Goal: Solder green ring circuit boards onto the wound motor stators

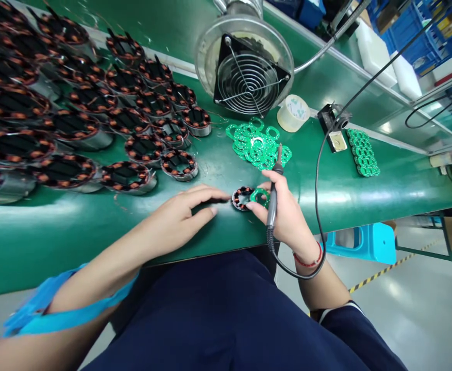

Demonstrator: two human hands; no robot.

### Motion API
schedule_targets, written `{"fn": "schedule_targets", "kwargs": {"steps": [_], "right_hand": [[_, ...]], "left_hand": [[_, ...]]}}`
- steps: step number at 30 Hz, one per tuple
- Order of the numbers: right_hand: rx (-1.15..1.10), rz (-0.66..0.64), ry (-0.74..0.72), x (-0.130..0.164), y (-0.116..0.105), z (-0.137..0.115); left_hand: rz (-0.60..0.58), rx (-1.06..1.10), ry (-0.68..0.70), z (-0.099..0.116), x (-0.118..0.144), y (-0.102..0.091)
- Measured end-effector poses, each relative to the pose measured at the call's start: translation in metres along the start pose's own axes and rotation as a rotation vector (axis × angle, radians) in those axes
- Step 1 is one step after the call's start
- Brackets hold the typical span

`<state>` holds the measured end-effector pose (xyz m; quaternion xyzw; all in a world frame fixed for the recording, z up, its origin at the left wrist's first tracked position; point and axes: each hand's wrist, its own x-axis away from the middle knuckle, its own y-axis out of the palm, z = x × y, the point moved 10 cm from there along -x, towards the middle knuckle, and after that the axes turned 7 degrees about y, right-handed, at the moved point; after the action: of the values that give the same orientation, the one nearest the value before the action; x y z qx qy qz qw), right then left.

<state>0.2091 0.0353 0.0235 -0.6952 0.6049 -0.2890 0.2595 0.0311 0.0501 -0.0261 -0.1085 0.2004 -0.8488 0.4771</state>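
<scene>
A copper-wound motor stator (240, 200) lies on the green bench in front of me. My left hand (189, 211) reaches in from its left, thumb and fingers apart, with the index fingertip close beside the stator; I cannot tell if it touches. In my right hand (285, 208) a soldering iron (272, 203) is held with its tip pointing up and away. The thumb and a finger of that same hand also pinch a green ring-shaped circuit board (257, 192), just at the stator's right edge. The board partly overlaps the stator in this view.
Many wound stators (67, 172) fill the bench's left side. Loose green ring boards (254, 144) lie ahead, before a fume fan (251, 82) and a tape roll (293, 113). Farther right are a soldering iron stand (333, 129) and a board panel (363, 152). The iron's cable (317, 175) hangs across the right.
</scene>
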Motion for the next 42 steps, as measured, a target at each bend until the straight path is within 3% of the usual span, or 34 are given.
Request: {"fn": "schedule_targets", "kwargs": {"steps": [3,5,11,19,23,26,32,36,42], "right_hand": [[0.21,0.075,-0.154,-0.007,0.002,-0.023],[0.341,0.087,-0.227,-0.01,0.009,-0.038],[0.491,0.105,-0.292,-0.016,0.026,-0.059],[0.204,0.229,-0.151,-0.008,0.023,-0.027],[0.077,0.164,-0.171,-0.001,0.027,-0.018],[0.03,0.116,-0.176,0.0,0.028,-0.013],[0.036,0.17,-0.139,-0.003,0.023,-0.008],[-0.085,0.212,-0.112,-0.002,0.024,0.0],[-0.247,0.198,-0.097,0.0,0.032,0.012]], "left_hand": [[0.075,0.078,-0.061,0.0,-0.008,0.001],[0.113,0.041,-0.022,0.008,-0.015,0.003],[0.184,-0.046,0.012,0.013,-0.021,0.011],[0.221,-0.04,0.051,0.017,-0.013,0.004],[0.234,-0.193,0.21,0.041,-0.014,0.007],[0.237,-0.313,0.236,0.048,-0.017,0.012],[0.141,-0.405,0.24,0.049,-0.02,0.011],[0.044,-0.416,0.256,0.047,-0.022,0.011],[0.082,-0.448,0.239,0.046,-0.027,0.01]]}}
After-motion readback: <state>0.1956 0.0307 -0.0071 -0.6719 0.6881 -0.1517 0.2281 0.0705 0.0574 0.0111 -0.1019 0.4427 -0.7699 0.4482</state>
